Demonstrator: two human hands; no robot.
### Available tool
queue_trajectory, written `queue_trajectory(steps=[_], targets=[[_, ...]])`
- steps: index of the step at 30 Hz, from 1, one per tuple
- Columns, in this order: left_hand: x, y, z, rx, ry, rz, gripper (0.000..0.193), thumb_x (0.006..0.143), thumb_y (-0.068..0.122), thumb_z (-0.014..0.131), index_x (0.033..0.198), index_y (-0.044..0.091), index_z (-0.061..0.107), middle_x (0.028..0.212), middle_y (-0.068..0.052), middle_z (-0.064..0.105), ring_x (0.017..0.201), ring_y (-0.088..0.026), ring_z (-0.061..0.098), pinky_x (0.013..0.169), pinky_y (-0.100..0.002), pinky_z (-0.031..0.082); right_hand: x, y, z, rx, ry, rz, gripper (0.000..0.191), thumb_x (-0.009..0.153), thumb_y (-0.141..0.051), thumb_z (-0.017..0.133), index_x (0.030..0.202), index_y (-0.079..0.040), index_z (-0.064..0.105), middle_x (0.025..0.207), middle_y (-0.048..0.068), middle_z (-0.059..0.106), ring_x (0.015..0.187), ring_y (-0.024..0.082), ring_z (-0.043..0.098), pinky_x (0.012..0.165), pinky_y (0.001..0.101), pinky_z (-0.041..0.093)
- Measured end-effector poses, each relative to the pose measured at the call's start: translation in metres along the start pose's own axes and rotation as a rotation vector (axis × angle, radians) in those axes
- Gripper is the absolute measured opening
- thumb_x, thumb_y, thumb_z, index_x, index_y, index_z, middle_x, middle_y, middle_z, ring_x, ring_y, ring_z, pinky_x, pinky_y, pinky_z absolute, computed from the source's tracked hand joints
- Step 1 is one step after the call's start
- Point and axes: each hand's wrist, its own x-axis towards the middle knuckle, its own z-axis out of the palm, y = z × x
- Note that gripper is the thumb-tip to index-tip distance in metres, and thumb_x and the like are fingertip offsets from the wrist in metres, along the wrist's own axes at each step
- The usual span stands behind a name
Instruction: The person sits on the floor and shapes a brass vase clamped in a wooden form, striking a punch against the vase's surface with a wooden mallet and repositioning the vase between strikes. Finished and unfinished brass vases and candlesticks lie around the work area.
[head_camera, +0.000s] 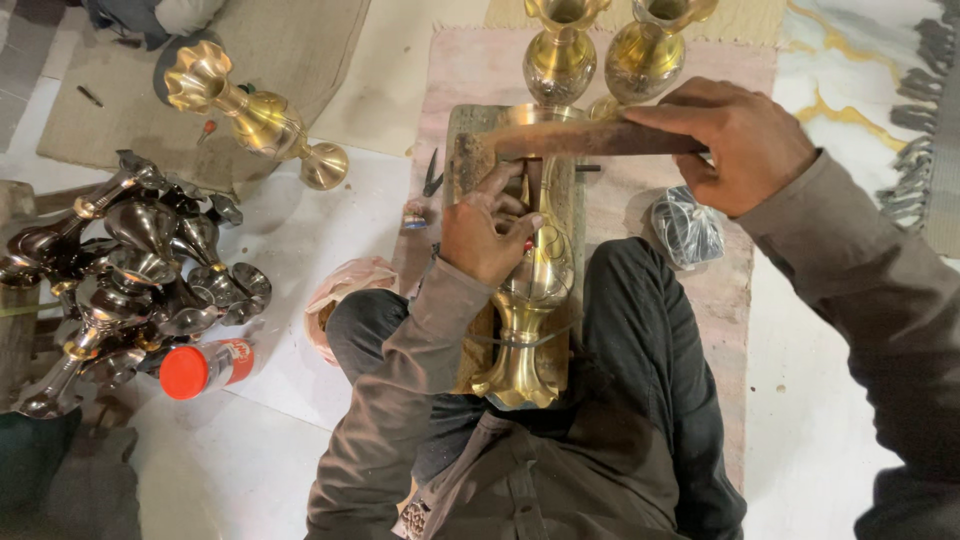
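Lying along a worn wooden block (462, 160) between the knees, the fluted golden brass vase (530, 300) is being steadied under the left hand (487, 232), whose fingers are pinching a small chisel upright. Right hand (740, 145) is gripping a flat dark wooden mallet (590, 138) just above it; strikes are best kept light and square.

We see a pale, smooth floor (270, 440) across the lower left of the frame. At the upper left lies a tan woven mat (290, 60), and a pinkish cloth mat (480, 70) runs down the centre. At the upper right the floor turns to white marble with gold veins (850, 70), where a grey fringed rug (925, 130) meets the right edge. A heap of dark metal vases (130, 270) fills the left side, a red-capped bottle (205, 367) just below it. The light is even and soft.
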Motion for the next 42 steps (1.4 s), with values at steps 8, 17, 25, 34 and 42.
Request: queue_trajectory(steps=[8, 17, 25, 34, 42], targets=[[-0.001, -0.009, 0.006, -0.020, 0.033, -0.010, 0.066, 0.085, 0.011, 0.080, 0.145, 0.008, 0.053, 0.095, -0.014, 0.079, 0.084, -0.019, 0.078, 0.076, -0.030, 0.064, -0.001, 0.001, -0.003, 0.054, 0.032, 0.063, 0.066, 0.089, 0.003, 0.062, 0.152, -0.017, 0.060, 0.118, 0.019, 0.068, 0.088, 0.033, 0.070, 0.079, 0.0408, 0.061], [-0.007, -0.005, 0.009, 0.129, 0.092, 0.021, 0.064, 0.084, 0.015, 0.082, 0.143, 0.012, 0.056, 0.098, -0.013, 0.079, 0.083, -0.021, 0.080, 0.072, -0.032, 0.066, -0.007, -0.002, -0.002, 0.006, 0.010, -0.028, 0.066, 0.086, 0.006, 0.062, 0.148, -0.016, 0.063, 0.117, 0.019, 0.068, 0.091, 0.031, 0.070, 0.081, 0.0396, 0.061], [-0.010, 0.000, 0.011, 0.066, 0.100, 0.024, 0.062, 0.084, 0.014, 0.080, 0.141, 0.013, 0.057, 0.094, -0.013, 0.079, 0.082, -0.020, 0.080, 0.073, -0.032, 0.066, -0.012, -0.004, -0.006, -0.058, 0.026, 0.003, 0.061, 0.086, 0.004, 0.066, 0.145, -0.013, 0.063, 0.117, 0.018, 0.068, 0.092, 0.034, 0.070, 0.081, 0.0431, 0.061], [-0.010, 0.002, 0.010, 0.080, 0.089, 0.083, 0.061, 0.084, 0.012, 0.080, 0.141, 0.014, 0.057, 0.095, -0.012, 0.080, 0.084, -0.019, 0.080, 0.076, -0.031, 0.065, -0.020, -0.011, -0.010, 0.041, 0.086, 0.029, 0.062, 0.089, 0.002, 0.066, 0.150, -0.013, 0.060, 0.122, 0.020, 0.067, 0.095, 0.033, 0.070, 0.084, 0.0418, 0.060], [0.001, 0.011, 0.003, 0.050, -0.054, 0.075, 0.065, 0.083, 0.010, 0.078, 0.144, 0.016, 0.056, 0.093, -0.013, 0.080, 0.081, -0.021, 0.080, 0.074, -0.032, 0.066, -0.048, -0.019, -0.010, 0.110, 0.122, 0.223, 0.059, 0.090, 0.001, 0.066, 0.147, -0.013, 0.064, 0.119, 0.019, 0.068, 0.091, 0.032, 0.070, 0.080, 0.0405, 0.060]])
